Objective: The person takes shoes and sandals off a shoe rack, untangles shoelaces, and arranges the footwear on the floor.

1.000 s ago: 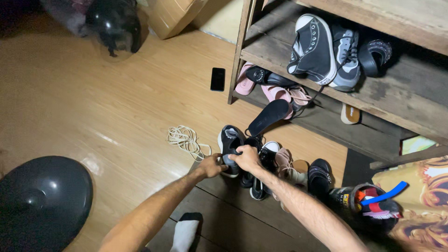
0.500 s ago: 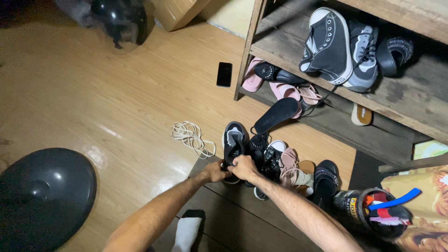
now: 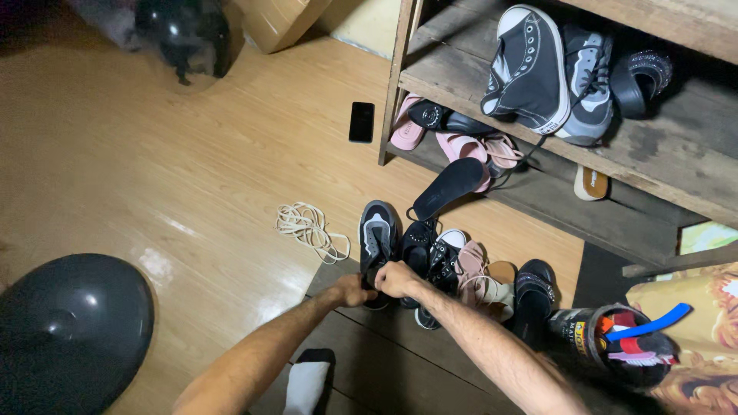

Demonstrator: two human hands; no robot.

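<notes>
Both hands meet at the near end of a black and grey sneaker (image 3: 378, 240) that stands on the floor at the left end of a row of shoes. The left hand (image 3: 350, 291) has its fingers curled shut around the heel of the sneaker from the left, and the right hand (image 3: 397, 278) is closed over the heel from the right, knuckles up; the two hands touch each other. The toe of the sneaker points away, toward the wooden shoe rack (image 3: 661, 157). Just right of it stands a black and white sneaker (image 3: 442, 257), then pink sandals (image 3: 475, 270) and a black slipper (image 3: 533, 288). A coil of white cord (image 3: 309, 229) lies on the wooden floor to the left of the sneaker, and a black phone (image 3: 360, 121) lies farther away beside the rack's leg. A white sock (image 3: 305, 384) shows near the bottom edge.
</notes>
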